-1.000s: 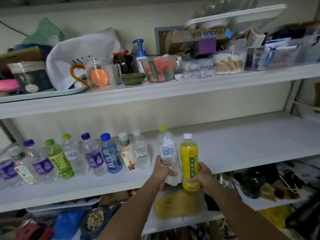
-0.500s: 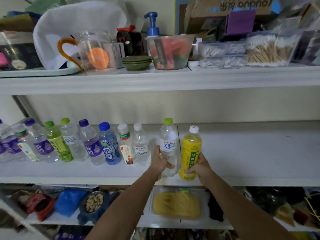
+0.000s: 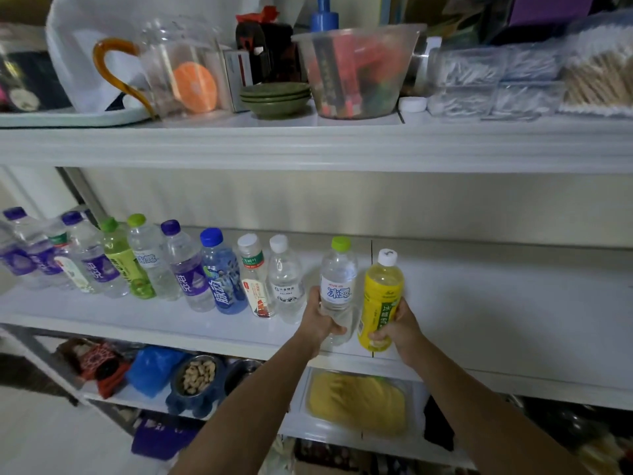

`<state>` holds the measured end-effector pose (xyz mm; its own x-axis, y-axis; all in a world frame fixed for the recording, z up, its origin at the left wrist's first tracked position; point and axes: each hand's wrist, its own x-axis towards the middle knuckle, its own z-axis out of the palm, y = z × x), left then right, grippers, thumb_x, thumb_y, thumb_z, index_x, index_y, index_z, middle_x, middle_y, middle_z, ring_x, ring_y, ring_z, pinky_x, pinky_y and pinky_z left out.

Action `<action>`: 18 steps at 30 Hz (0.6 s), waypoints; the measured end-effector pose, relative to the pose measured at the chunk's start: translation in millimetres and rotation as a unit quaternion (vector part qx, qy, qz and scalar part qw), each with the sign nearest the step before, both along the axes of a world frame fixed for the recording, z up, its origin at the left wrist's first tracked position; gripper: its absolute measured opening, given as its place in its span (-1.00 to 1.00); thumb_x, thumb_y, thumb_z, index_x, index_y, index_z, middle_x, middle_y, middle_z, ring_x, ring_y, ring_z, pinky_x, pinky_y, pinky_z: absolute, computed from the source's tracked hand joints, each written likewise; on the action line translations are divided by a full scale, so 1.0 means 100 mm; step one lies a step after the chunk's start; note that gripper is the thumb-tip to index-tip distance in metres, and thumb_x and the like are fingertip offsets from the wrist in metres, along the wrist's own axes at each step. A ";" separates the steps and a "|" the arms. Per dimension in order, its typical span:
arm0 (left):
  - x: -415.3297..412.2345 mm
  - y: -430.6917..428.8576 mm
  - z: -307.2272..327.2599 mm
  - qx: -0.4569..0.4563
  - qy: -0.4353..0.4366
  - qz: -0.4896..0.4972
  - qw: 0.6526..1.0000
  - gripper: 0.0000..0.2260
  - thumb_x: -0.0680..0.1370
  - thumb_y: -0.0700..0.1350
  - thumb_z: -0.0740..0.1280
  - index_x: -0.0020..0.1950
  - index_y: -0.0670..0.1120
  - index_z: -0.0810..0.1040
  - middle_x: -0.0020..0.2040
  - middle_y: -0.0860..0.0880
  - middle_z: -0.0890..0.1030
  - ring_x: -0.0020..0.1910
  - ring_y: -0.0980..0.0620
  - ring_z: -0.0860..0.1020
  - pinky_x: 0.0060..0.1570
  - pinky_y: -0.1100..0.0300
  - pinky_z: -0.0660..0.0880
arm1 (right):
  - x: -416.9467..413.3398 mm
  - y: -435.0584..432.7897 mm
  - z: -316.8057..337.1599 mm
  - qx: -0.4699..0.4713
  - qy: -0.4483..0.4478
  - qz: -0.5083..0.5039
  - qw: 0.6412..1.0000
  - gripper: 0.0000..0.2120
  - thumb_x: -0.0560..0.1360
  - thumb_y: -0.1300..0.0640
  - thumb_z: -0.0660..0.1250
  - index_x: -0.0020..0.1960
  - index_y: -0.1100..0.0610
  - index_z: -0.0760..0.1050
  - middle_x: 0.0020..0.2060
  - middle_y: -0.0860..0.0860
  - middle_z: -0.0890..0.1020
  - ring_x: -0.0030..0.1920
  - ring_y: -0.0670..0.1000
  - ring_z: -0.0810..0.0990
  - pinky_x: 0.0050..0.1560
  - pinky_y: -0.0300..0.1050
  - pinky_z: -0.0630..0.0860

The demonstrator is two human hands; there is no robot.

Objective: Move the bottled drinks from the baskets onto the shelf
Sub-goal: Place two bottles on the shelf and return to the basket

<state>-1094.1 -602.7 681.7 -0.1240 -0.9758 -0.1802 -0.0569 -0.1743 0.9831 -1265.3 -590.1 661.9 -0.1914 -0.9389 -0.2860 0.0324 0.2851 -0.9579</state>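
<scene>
- The left hand (image 3: 318, 323) now has its clear green-capped bottle (image 3: 337, 279) over the middle shelf (image 3: 496, 303), past the front edge.
- The right hand (image 3: 399, 325) brings the yellow bottle (image 3: 380, 296) in likewise, just beside it.
- Both bottles now stand closer to the row.

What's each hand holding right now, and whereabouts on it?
The left hand grips the clear green-capped bottle around its lower body; the right hand grips the yellow bottle near its base.
</scene>
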 end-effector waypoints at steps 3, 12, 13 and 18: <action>0.02 -0.06 -0.01 -0.005 -0.024 -0.006 1.000 -0.45 0.38 -0.49 0.34 0.20 -0.01 0.32 0.09 -0.01 0.53 0.16 -0.17 0.49 -0.10 0.00 0.58 | -0.03 -0.06 -0.01 0.004 0.026 0.014 1.000 -0.17 -0.04 0.49 0.49 0.18 0.12 0.38 0.06 0.15 0.60 0.10 0.20 0.55 0.12 0.21 0.51; 0.12 -0.06 0.09 -0.022 -0.070 -0.021 0.997 -0.29 0.34 -0.52 0.38 0.40 -0.08 0.29 0.15 0.05 0.48 0.16 0.03 0.42 0.03 0.21 0.46 | 0.00 -0.15 -0.05 -0.010 0.083 0.052 0.995 -0.21 0.12 0.49 0.52 0.22 0.05 0.34 0.12 0.10 0.57 0.15 0.15 0.53 0.17 0.17 0.49; 0.13 -0.06 0.11 -0.025 -0.074 -0.021 0.997 -0.30 0.36 -0.52 0.38 0.41 -0.09 0.29 0.16 0.03 0.47 0.15 0.03 0.43 -0.05 0.29 0.49 | 0.00 -0.16 -0.06 -0.012 0.081 0.056 0.995 -0.21 0.11 0.48 0.52 0.23 0.05 0.34 0.12 0.10 0.57 0.15 0.15 0.53 0.18 0.18 0.48; 0.10 -0.06 0.17 -0.038 -0.072 -0.027 0.996 -0.39 0.42 -0.52 0.32 0.41 -0.15 0.31 0.15 -0.01 0.44 -0.01 0.12 0.42 -0.39 0.49 0.48 | 0.01 -0.20 -0.09 -0.015 0.071 0.057 0.996 -0.14 -0.03 0.32 0.52 0.22 0.02 0.33 0.12 0.08 0.57 0.16 0.15 0.53 0.18 0.22 0.48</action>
